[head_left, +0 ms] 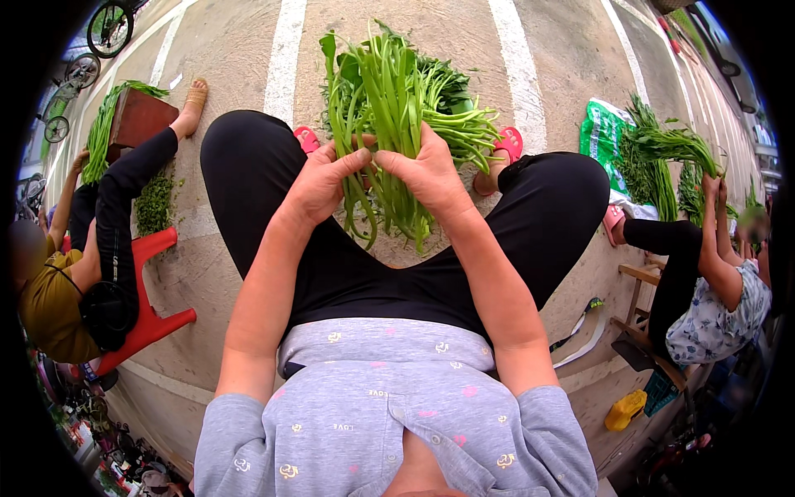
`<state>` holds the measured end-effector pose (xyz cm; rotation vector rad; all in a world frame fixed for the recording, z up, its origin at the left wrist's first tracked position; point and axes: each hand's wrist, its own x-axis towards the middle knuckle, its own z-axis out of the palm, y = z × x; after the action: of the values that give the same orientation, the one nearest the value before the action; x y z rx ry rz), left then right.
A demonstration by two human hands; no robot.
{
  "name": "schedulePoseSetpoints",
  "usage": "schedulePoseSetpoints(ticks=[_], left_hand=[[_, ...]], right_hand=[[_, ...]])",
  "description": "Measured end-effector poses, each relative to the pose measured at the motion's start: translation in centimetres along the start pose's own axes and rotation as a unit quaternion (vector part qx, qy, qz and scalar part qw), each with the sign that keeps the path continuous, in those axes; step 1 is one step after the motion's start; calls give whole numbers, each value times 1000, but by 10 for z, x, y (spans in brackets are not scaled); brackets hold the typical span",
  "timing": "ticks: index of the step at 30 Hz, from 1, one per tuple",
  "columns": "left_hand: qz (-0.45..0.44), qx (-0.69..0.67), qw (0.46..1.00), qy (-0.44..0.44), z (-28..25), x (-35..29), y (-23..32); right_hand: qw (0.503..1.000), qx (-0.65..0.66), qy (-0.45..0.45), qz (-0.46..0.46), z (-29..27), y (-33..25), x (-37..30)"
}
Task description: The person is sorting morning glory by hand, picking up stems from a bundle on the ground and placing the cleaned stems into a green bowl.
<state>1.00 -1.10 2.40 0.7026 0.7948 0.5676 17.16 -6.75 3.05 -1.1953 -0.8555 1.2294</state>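
Between my knees, both hands grip a bunch of long-stemmed leafy greens point(389, 87). My left hand point(330, 180) is closed around several thinner stems on the bunch's left side. Thick pale-green stems are pinched in my right hand point(426, 172), its thumb across their front. The two thumbs nearly meet, and the cut stem ends hang below my fingers. Behind and to the right of the bunch, a pile of more greens point(464, 124) lies on the ground, partly hidden by what I hold.
At left a seated person point(58, 290) is by a red plastic stool point(145, 302), a brown box point(141, 120) and greens. Another person point(716, 306) at right holds greens point(675, 145) near a green-and-white bag point(603, 137). Bicycles point(108, 29) stand at the far left.
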Motion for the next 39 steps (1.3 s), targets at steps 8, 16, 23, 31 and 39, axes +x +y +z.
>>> schedulePoseSetpoints(ticks=[8, 16, 23, 31, 39], left_hand=[[56, -36, 991, 117, -15, 8, -1], [-3, -61, 998, -18, 2, 2, 3], [-3, -50, 997, -56, -4, 1, -1], [11, -6, 1000, -21, 6, -1, 4], [22, -33, 999, 28, -7, 6, -2]], right_hand=[[990, 47, 129, 2, -16, -22, 3], [998, 45, -37, -7, 1, 2, -1], [957, -286, -23, -37, 3, -5, -5], [959, -283, 16, -17, 4, -9, -5], [991, 43, 124, -4, -13, -18, 2]])
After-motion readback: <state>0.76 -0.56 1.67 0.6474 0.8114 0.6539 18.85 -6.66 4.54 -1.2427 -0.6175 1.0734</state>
